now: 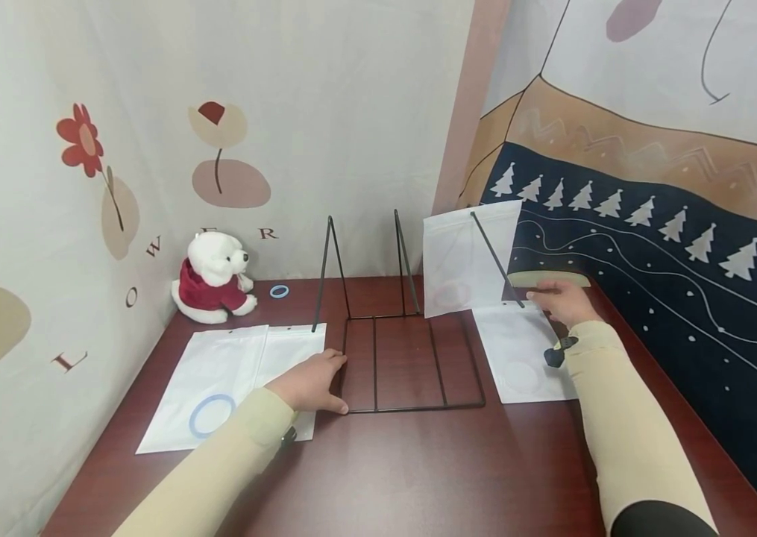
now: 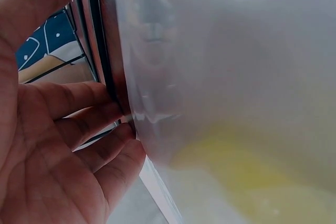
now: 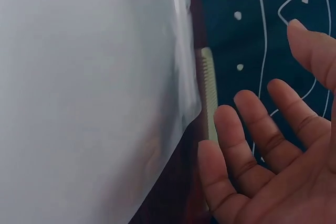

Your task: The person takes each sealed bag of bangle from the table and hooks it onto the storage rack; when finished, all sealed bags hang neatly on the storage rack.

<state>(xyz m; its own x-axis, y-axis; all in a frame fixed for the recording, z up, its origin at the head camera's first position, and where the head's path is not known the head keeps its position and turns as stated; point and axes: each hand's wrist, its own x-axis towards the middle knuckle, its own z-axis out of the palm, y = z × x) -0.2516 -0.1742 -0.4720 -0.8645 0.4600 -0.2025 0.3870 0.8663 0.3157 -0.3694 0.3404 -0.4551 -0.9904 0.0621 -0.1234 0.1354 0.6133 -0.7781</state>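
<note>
A black wire rack (image 1: 412, 409) with upright pointed prongs stands mid-table. My left hand (image 1: 309, 382) rests on its front left corner; in the left wrist view, the fingertips (image 2: 116, 109) touch the dark wire beside a frosted bag (image 2: 236, 66) with something yellow inside. On the rack's right prong (image 1: 497, 257) hangs a frosted bag (image 1: 468, 257), tilted, a faint pink shape showing through. Close by the prong's lower end is my right hand (image 1: 562, 302). Its fingers (image 3: 244, 121) are spread and hold nothing in the right wrist view, beside a frosted bag (image 3: 94, 87).
Frosted bags (image 1: 217, 358) lie overlapping left of the rack, one with a blue ring (image 1: 212, 415) in it. Another bag (image 1: 526, 358) lies at right. Behind are a white plush bear (image 1: 213, 276), a loose blue ring (image 1: 279, 291) and a pale green ridged item (image 1: 549, 278).
</note>
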